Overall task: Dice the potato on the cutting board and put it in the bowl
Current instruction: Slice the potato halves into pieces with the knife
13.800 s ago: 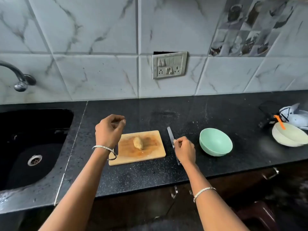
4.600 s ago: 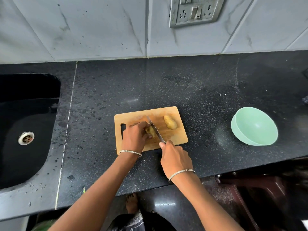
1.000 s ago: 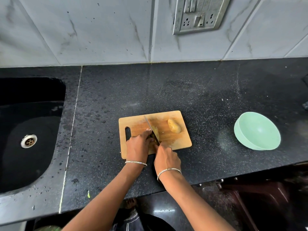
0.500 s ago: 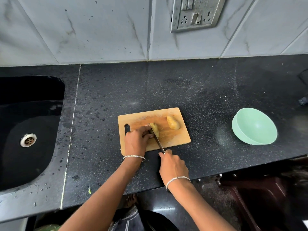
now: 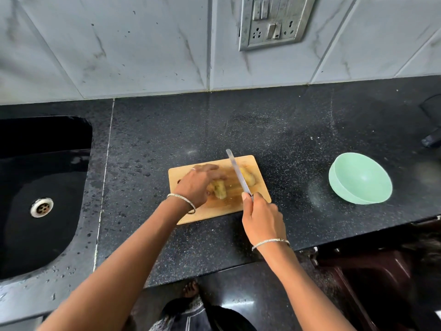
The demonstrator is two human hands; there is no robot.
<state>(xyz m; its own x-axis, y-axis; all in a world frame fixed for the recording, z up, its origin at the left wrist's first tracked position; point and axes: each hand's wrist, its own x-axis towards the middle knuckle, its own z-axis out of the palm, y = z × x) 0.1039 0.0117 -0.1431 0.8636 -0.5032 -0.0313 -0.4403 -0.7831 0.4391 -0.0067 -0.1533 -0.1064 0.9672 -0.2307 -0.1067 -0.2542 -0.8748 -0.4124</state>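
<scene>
On my feed the potato lies in two pieces on the cutting board [image 5: 214, 211]: the nearer potato half [image 5: 220, 189] sits mid-board, pale cut side showing, and the farther potato half [image 5: 249, 179] lies towards the board's right edge, partly behind the knife [image 5: 237, 172]. The left grip [image 5: 195, 185] is spread over the left part of the board with its fingers [image 5: 207, 168] reaching out nearly straight and smeared by blur. The nearer half sits right against its thumb side, and I cannot tell whether the grip presses on it or only hovers beside it. The right grip [image 5: 262, 220] is curled tight round the knife handle at the board's near right corner, thumb laid along the top. The blade slants away from me across the board, its tip past the far edge, and I cannot tell whether the edge touches anything. Each wrist carries a thin bangle, left [image 5: 181, 199] and right [image 5: 270, 242]. The board lies on a black speckled worktop [image 5: 262, 120]. The mint-green bowl [image 5: 338, 187] stands well apart to the right, tipped a little. A black sink [image 5: 59, 168] is set in at the far left, and a switch-and-socket plate [image 5: 274, 20] hangs on the marbled wall tiles behind.
</scene>
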